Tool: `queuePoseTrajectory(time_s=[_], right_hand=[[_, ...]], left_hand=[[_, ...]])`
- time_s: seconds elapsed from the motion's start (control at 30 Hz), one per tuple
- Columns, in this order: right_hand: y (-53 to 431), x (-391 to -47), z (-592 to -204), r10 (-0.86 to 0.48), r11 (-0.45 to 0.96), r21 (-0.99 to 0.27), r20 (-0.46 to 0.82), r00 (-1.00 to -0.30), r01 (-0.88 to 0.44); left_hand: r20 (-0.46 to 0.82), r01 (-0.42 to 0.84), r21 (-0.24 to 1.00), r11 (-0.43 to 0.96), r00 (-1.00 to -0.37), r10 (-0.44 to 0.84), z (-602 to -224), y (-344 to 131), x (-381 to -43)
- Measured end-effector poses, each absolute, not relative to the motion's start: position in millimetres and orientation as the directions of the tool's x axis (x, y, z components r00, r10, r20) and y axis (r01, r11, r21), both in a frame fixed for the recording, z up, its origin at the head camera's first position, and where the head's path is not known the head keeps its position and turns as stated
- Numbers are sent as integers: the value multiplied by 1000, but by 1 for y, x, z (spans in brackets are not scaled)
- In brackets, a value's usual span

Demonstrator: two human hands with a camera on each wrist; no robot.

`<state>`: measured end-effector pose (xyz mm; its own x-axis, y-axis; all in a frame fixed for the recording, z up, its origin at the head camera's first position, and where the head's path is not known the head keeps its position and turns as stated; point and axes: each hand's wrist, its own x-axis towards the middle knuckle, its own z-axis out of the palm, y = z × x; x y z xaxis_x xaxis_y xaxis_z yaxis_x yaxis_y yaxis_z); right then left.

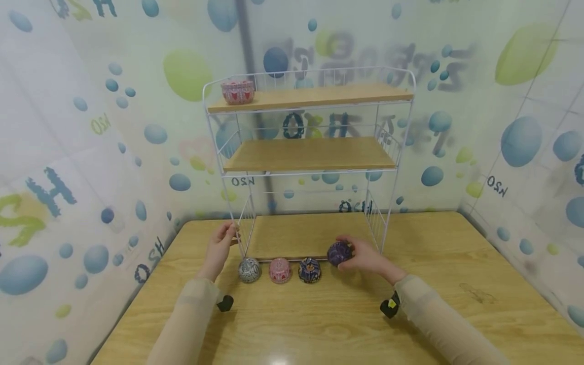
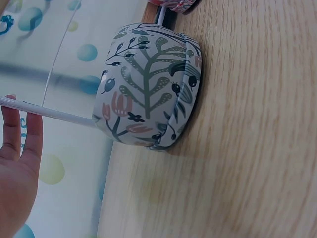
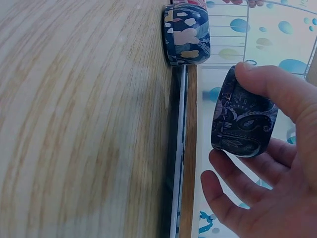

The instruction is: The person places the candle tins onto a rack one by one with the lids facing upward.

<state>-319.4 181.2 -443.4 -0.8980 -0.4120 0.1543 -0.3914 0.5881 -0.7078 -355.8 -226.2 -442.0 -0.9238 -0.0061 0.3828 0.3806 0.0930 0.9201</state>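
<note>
My right hand (image 1: 365, 256) grips a dark purple, paisley-patterned round tin (image 3: 245, 119) between thumb and fingers, raised off the table at the rack's lower right front. My left hand (image 1: 222, 243) holds the front left post of a white wire rack (image 1: 226, 203); in the left wrist view, two fingers (image 2: 33, 134) show at the post. A white tin with leaf and flower print (image 2: 148, 87) sits just below that hand. Right of it stand a pink tin (image 1: 280, 270) and a navy patterned tin (image 3: 187, 34), in a row along the rack's front.
A red-and-pink tin (image 1: 238, 93) stands at the left end of the top wooden shelf (image 1: 319, 96). Below are the middle shelf (image 1: 310, 153) and the bottom shelf (image 1: 310, 233). The rack stands on a wooden table (image 1: 292, 324) against patterned walls.
</note>
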Motion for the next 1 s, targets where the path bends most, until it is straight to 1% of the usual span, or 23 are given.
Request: queuePoseTrajectory(time_s=[0.23, 0.47, 1.0], right_hand=[[182, -322, -441, -416, 597, -689, 171, -893, -411], [180, -321, -439, -400, 615, -681, 163, -902, -396], [180, -321, -444, -375, 612, -694, 166, -912, -378]], left_hand=[[365, 364, 929, 61, -931, -3, -434, -224, -354], [373, 372, 926, 70, -928, 3, -415, -218, -338], [346, 345, 936, 66, -938, -3, -419, -218, -336]])
